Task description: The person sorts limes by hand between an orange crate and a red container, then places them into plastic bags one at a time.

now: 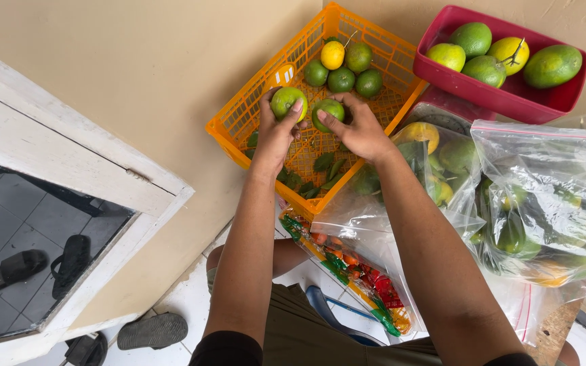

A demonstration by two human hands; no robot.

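Two round green citrus fruits (287,102) (328,112), side by side, gripped over the orange slatted basket (238,125).

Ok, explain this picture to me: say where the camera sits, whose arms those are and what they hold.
There is one picture, from a camera worn on a person's head, looking down at their own bare arms. The left hand holds a green citrus fruit; the right hand holds a second green fruit. Both are over an orange plastic basket with more fruit and loose leaves in it. To the right are a red tub of fruit and clear bags of fruit.
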